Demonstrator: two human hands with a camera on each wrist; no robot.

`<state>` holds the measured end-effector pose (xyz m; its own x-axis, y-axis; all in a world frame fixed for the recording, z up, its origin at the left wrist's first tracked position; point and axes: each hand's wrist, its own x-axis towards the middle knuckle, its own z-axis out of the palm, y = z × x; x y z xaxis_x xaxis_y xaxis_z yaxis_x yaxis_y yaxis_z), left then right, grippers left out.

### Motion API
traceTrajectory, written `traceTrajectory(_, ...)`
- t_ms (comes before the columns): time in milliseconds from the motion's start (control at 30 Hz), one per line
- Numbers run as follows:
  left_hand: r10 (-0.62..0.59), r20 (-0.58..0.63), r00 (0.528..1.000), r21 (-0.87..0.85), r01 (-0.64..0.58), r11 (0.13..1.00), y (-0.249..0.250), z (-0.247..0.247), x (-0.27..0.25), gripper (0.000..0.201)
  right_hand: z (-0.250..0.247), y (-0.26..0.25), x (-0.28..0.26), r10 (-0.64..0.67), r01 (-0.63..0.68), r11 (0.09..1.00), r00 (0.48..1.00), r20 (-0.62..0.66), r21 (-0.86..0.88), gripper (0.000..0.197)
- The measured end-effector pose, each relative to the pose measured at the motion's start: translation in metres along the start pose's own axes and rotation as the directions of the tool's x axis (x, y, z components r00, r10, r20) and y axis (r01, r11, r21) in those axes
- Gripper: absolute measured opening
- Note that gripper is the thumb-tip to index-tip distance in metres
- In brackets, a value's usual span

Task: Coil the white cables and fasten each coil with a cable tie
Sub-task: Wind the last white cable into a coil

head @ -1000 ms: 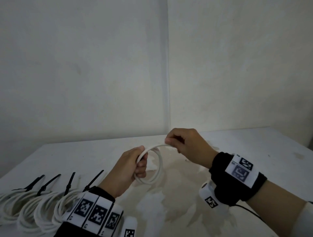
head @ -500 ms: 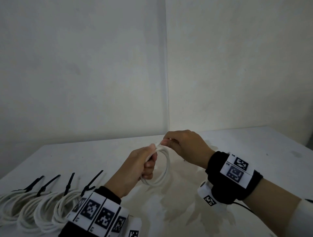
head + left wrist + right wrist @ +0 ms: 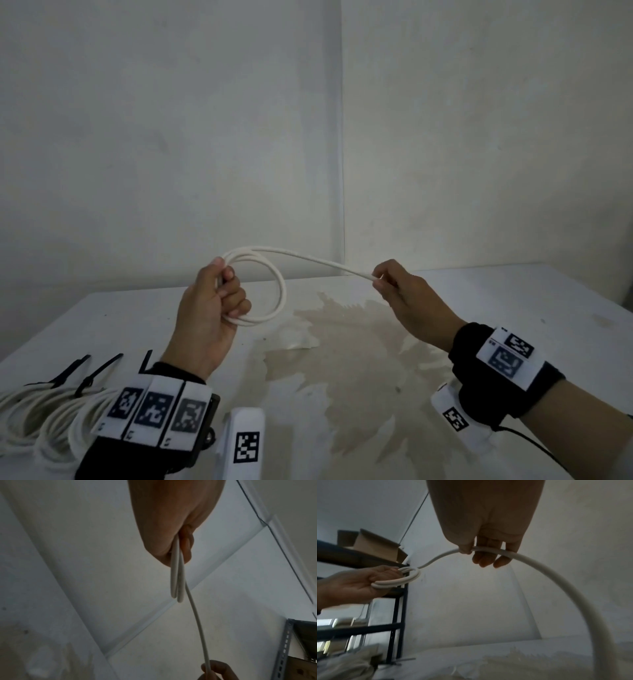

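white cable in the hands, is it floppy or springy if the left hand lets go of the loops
Probably springy: the white cable holds round, open loops in the left hand rather than drooping. It likely has some stiffness, since the span to the right hand arcs smoothly. Released, the loops would probably spring wider; the finished coils needed black ties.

The white cable [image 3: 279,291] has a smooth, matt plastic skin. The desk [image 3: 445,298] is white and matt, with a dull brownish stain. The cable ties [image 3: 102,368] look like black plastic. The wrist band [image 3: 479,387] is black cloth. The shelf frame [image 3: 395,615] is dark painted metal, and a box [image 3: 373,543] on it is brown cardboard.
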<state>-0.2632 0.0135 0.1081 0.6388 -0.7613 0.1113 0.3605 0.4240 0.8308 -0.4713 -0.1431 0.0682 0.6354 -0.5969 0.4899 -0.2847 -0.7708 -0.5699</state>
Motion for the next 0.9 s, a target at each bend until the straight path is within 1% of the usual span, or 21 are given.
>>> traceTrajectory(33, 0.011, -0.012, 1.0, 0.011, -0.011, 1.0, 0.0, -0.002, 0.001, 0.035, 0.001, 0.0, 0.0, -0.039, 0.038, 0.996, 0.999, -0.004, -0.077, 0.007)
traceTrajectory(67, 0.019, -0.019, 1.0, 0.021, -0.019, 1.0, -0.001, -0.004, 0.002, 0.034, 0.002, -0.001, 0.0, -0.113, 0.108, 0.977, 0.993, -0.017, -0.184, 0.011)
traceTrajectory(100, 0.025, -0.022, 0.999, 0.031, -0.025, 0.999, -0.001, -0.005, 0.003, 0.034, 0.005, -0.002, -0.001, -0.206, 0.195, 0.936, 0.978, -0.007, -0.294, 0.016)
traceTrajectory(133, 0.031, -0.023, 0.999, 0.04, -0.03, 0.999, -0.002, -0.006, 0.004, 0.034, 0.008, -0.005, -0.003, -0.285, 0.274, 0.886, 0.958, 0.025, -0.374, 0.02)
traceTrajectory(233, 0.047, -0.026, 0.999, 0.059, -0.046, 0.997, -0.003, -0.003, 0.006, 0.034, 0.017, -0.015, -0.005, -0.429, 0.453, 0.742, 0.887, 0.168, -0.494, 0.025)
traceTrajectory(300, 0.055, -0.022, 0.998, 0.06, -0.054, 0.997, -0.005, 0.0, 0.007, 0.035, 0.026, -0.023, -0.008, -0.462, 0.519, 0.671, 0.851, 0.248, -0.529, 0.023)
traceTrajectory(367, 0.056, -0.025, 0.998, 0.059, -0.055, 0.997, -0.008, 0.005, 0.007, 0.035, 0.034, -0.03, -0.011, -0.489, 0.567, 0.633, 0.821, 0.296, -0.527, 0.014)
traceTrajectory(433, 0.057, -0.031, 0.998, 0.057, -0.055, 0.997, -0.008, 0.007, 0.007, 0.035, 0.039, -0.035, -0.013, -0.494, 0.59, 0.624, 0.806, 0.326, -0.513, 0.022)
traceTrajectory(500, 0.062, -0.04, 0.997, 0.062, -0.06, 0.996, -0.007, 0.006, 0.007, 0.035, 0.039, -0.037, -0.013, -0.491, 0.604, 0.608, 0.796, 0.354, -0.515, 0.026)
traceTrajectory(600, 0.071, -0.044, 0.996, 0.083, -0.067, 0.994, -0.009, 0.007, 0.004, 0.035, 0.041, -0.038, -0.015, -0.437, 0.6, 0.593, 0.8, 0.412, -0.536, 0.029)
traceTrajectory(633, 0.075, -0.043, 0.996, 0.086, -0.071, 0.994, -0.01, 0.009, 0.003, 0.035, 0.044, -0.038, -0.015, -0.433, 0.601, 0.595, 0.799, 0.417, -0.534, 0.027)
traceTrajectory(667, 0.082, -0.042, 0.996, 0.083, -0.078, 0.993, -0.011, 0.011, 0.003, 0.035, 0.045, -0.041, -0.015, -0.427, 0.595, 0.607, 0.803, 0.416, -0.527, 0.02)
traceTrajectory(700, 0.09, -0.039, 0.995, 0.077, -0.087, 0.993, -0.012, 0.013, 0.002, 0.035, 0.045, -0.044, -0.015, -0.423, 0.577, 0.638, 0.816, 0.394, -0.511, 0.013)
traceTrajectory(733, 0.103, -0.036, 0.994, 0.069, -0.1, 0.993, -0.011, 0.015, 0.002, 0.034, 0.046, -0.047, -0.016, -0.385, 0.524, 0.694, 0.849, 0.361, -0.493, 0.017)
traceTrajectory(767, 0.119, -0.034, 0.992, 0.064, -0.117, 0.991, -0.01, 0.016, 0.002, 0.034, 0.047, -0.048, -0.015, -0.32, 0.45, 0.758, 0.887, 0.332, -0.471, 0.025)
traceTrajectory(800, 0.138, -0.035, 0.99, 0.064, -0.135, 0.989, -0.007, 0.017, 0.003, 0.034, 0.044, -0.047, -0.014, -0.238, 0.369, 0.81, 0.917, 0.319, -0.456, 0.029)
traceTrajectory(833, 0.156, -0.042, 0.987, 0.066, -0.153, 0.986, -0.005, 0.016, 0.004, 0.034, 0.041, -0.045, -0.014, -0.146, 0.283, 0.863, 0.933, 0.33, -0.418, 0.029)
traceTrajectory(900, 0.185, -0.067, 0.98, 0.056, -0.182, 0.982, -0.001, 0.013, 0.005, 0.034, 0.035, -0.04, -0.017, -0.006, 0.124, 0.94, 0.937, 0.35, -0.318, 0.026)
